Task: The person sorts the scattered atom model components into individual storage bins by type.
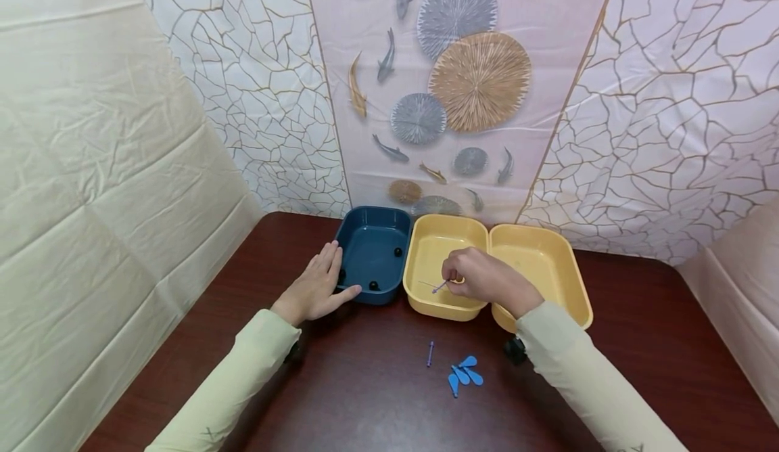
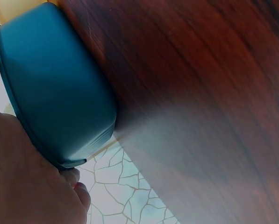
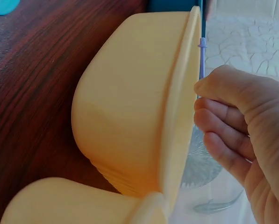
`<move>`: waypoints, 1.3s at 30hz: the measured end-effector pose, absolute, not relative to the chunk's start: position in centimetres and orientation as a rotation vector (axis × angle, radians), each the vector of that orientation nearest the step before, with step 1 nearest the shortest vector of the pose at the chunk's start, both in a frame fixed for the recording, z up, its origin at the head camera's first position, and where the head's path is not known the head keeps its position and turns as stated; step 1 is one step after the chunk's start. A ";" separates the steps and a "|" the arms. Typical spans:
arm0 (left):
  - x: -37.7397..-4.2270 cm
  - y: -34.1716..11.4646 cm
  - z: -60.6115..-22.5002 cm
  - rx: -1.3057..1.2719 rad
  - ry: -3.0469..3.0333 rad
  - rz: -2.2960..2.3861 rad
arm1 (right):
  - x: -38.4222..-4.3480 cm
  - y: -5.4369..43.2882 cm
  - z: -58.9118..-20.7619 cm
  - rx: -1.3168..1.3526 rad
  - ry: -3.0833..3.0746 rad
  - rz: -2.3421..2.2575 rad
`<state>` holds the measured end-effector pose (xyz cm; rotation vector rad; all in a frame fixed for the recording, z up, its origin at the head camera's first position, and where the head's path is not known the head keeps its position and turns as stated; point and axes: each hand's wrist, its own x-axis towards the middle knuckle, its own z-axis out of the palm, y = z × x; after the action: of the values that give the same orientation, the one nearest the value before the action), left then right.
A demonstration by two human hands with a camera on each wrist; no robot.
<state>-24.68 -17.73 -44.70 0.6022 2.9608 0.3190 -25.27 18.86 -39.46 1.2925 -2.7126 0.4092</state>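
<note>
Over the middle yellow, rounded-corner, plastic-looking tray (image 1: pixel 432 249), taken as centre of the dial: my right hand (image 1: pixel 487 281) pinches a slim purple plastic-looking rod (image 1: pixel 439 287) between thumb and forefinger, other fingers curled in; its free end points to eight o'clock. Right wrist view puts that end by the rim; whether they touch, I cannot tell. My left hand (image 1: pixel 319 283) lies at nine, fingers straight across the outer rim of a dark blue, rounded-corner, plastic-looking tray (image 1: pixel 368 235) with small black balls (image 1: pixel 374 285) in it. A second purple rod (image 1: pixel 430 355) lies just past six on the glossy red-brown tabletop (image 1: pixel 365 384); flat blue teardrop-shaped pieces (image 1: pixel 474 376) cluster between five and six. Handling, by eye: rod very light, fairly stiff, smooth enough to roll in the pinch, thin enough to bend or snap if squeezed hard. Best hold mid-shaft, or just behind the flared end, which should check slipping. Edges: near rim at six, likeliest to catch a knuckle; side rims crowd the dark blue tray at nine and a second yellow tray (image 1: pixel 541 249) at three; pale pink printed cloth (image 1: pixel 560 19) rises at twelve. Most room straight up; lower down, walls narrow it all round.
</note>
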 end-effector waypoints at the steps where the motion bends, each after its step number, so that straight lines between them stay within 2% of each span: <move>1: -24.7 -17.7 -44.7 0.605 2.964 0.325 | -25.6 18.8 -39.7 1.279 -2.724 0.417; 10: -24.4 -17.7 -44.7 0.618 2.974 0.368 | -27.6 18.4 -41.7 1.166 -2.826 0.485; 17: -24.2 -17.5 -44.8 0.616 2.973 0.376 | -28.4 18.3 -42.9 1.015 -2.912 0.491; 26: -24.0 -17.5 -44.7 0.629 2.971 0.389 | -28.9 18.8 -44.3 0.946 -2.939 0.442; 33: -24.2 -17.6 -44.7 0.626 2.973 0.380 | -28.5 19.4 -43.1 0.967 -2.947 0.457; 39: -24.3 -17.6 -44.5 0.624 2.972 0.377 | -27.5 19.6 -40.5 1.146 -2.863 0.405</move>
<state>-24.30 -17.59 -44.51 0.6245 2.9722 0.3775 -27.50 19.61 -40.49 1.1458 -2.8628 0.4051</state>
